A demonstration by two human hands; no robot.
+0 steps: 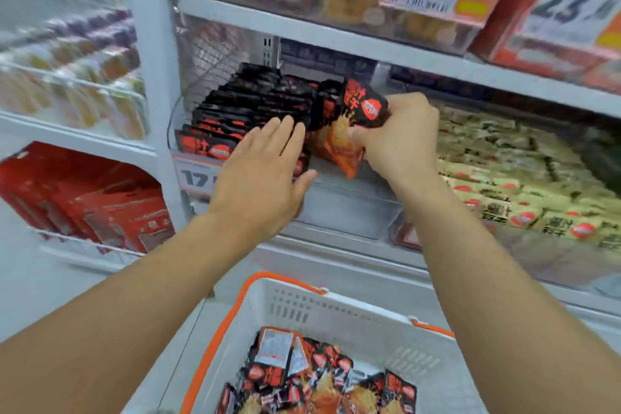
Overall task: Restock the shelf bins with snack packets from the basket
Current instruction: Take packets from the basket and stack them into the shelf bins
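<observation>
The right hand (pixel 400 138) is gripping a small bunch of black-and-orange snack packets (pixel 356 118), fingers and thumb curled around them, and is holding the bunch above the clear shelf bin (pixel 349 208), at the right end of the row already stocked there. The left hand (pixel 265 171) is lying flat with its fingers straight and together, palm down, resting against the stocked row of packets (pixel 248 104) at the front of the same bin; it is holding nothing. The stocked row is filling the left part of the bin, and the right part is showing bare bin floor.

Below the forearms, the white basket (pixel 336 309) with an orange rim is sitting in front of the shelf. More packets in the basket (pixel 319 376) of the same black-and-orange kind are lying in a loose pile at its bottom.

To the right, a neighbouring bin is holding pale green packets (pixel 510 185). A price label (pixel 196 175) is hanging on the bin front.
</observation>
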